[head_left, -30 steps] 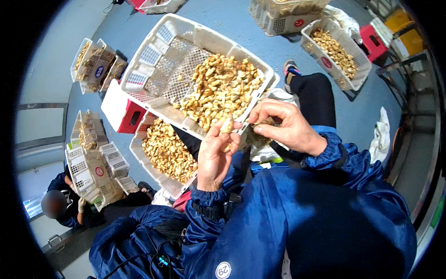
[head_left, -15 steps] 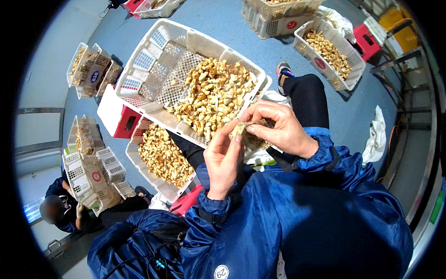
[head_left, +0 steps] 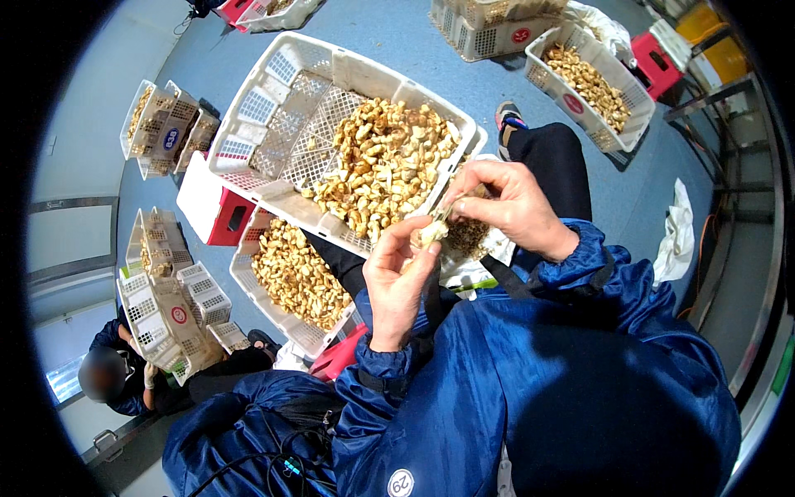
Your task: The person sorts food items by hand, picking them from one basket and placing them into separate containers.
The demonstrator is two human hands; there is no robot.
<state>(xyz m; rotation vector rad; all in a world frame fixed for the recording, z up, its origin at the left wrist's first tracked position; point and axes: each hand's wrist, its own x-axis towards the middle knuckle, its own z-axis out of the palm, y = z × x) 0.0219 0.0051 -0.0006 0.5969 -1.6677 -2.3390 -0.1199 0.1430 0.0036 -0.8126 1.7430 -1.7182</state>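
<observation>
My left hand [head_left: 396,277] is closed around a small pale mushroom [head_left: 432,233], pinching it between thumb and fingertips. Close beside it, my right hand [head_left: 515,209] pinches a thin strip [head_left: 448,212] at the mushroom's upper end. Below the right hand, dark crumbly scraps [head_left: 469,236] lie on a white sheet or bag [head_left: 497,248] by my lap. Just beyond both hands, a tilted white crate [head_left: 234,149] holds yellow-brown mushrooms [head_left: 385,161], heaped toward its right side.
Beneath the tilted crate sits another crate of mushrooms [head_left: 298,273], near a red-and-white stool [head_left: 217,207]. Another filled crate [head_left: 588,91] stands at the upper right beside a red stool [head_left: 658,66]. A gloved co-worker [head_left: 124,364] sits at lower left by stacked crates [head_left: 170,319].
My right hand has drawn slightly up and away from the left, and a thin strip now shows between them. The mushroom's pale end is more exposed. The whole view has shifted slightly.
</observation>
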